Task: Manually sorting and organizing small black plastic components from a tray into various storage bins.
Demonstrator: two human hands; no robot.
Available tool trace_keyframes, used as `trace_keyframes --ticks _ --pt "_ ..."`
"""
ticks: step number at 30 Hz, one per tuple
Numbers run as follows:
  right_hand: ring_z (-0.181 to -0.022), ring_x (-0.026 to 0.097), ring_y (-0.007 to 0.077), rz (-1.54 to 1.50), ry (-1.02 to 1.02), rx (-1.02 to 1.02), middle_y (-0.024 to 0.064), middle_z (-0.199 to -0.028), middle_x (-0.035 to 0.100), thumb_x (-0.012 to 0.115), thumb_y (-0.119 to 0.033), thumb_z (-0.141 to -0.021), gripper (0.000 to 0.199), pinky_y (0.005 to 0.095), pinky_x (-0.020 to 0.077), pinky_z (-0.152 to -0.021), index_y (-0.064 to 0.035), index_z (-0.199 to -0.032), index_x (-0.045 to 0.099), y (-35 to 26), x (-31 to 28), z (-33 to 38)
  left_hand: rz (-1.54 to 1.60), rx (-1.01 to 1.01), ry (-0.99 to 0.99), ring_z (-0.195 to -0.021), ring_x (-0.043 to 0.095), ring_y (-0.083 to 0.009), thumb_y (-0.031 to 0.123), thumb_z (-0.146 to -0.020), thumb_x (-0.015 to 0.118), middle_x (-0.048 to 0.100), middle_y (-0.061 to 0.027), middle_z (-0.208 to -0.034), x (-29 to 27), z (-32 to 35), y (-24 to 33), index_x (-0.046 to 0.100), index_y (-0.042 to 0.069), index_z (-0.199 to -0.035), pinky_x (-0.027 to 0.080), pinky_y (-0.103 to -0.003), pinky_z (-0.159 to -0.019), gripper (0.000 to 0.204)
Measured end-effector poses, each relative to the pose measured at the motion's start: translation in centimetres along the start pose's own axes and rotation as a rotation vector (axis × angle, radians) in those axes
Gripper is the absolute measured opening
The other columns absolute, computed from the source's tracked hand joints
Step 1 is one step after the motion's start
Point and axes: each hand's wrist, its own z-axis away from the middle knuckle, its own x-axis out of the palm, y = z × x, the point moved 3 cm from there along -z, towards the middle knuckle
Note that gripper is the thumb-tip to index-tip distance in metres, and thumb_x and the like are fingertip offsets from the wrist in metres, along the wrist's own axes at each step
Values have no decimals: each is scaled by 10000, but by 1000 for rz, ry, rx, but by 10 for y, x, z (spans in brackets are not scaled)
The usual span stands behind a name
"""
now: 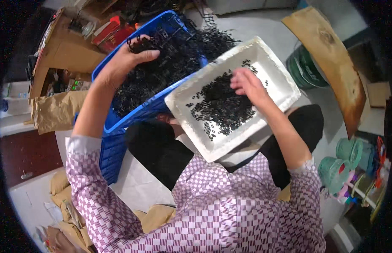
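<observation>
My left hand [130, 57] is over the left part of a blue plastic crate [151, 101] heaped with black plastic pieces [162, 69]. Its thumb sticks out while the fingers curl around some of these pieces, and the fingertips are partly hidden. A white foam box [189, 137] lies tilted across my lap, with many small black ring-like pieces [223, 103] spread over its bottom. Above the right side of that pile is my right hand [249, 86], its fingers loosely bent and a little apart, with nothing visible in them.
Black lattice-like strips [212, 42] spill over the crate's far right corner. A green bucket [305, 67] stands at the right under a curved wooden board [326, 55]. Cardboard [63, 57] is at the left, and green plastic tubs [333, 173] are at the lower right.
</observation>
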Motion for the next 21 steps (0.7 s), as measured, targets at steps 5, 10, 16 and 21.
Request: trace_keyframes --ticks 5,10,16,21 --pt "-818 591 214 -692 34 173 65 -935 580 466 -345 -900 356 309 473 -673 -74 -1130 467 -28 -18 17 481 -102 -205 -827 557 -116 164 -754 688 592 0 -879 96 6 -6 577 86 -970 469 -260 -717 255" --pt "-862 606 303 -340 117 207 131 -987 596 512 -396 -851 461 383 490 -687 -76 -1170 422 5 -36 11 705 -330 -217 -787 563 -137 167 -756 686 580 -38 -928 167 0 -61 522 100 -1031 491 -292 -661 328" --pt "-832 591 304 808 267 2 201 -967 591 552 -286 -816 386 342 469 -730 -26 -1096 498 65 -64 -2 530 -551 -33 -808 552 -168 157 -746 682 544 -72 -999 217 5 -147 405 95 -1146 488 -314 -640 491" --pt "-736 600 280 709 396 -138 180 -823 615 543 -229 -809 278 312 473 -674 1 -963 567 52 -68 -3 300 -196 177 -920 516 -221 124 -724 666 506 -98 -1034 219 -3 -183 381 90 -1187 450 -352 -769 545"
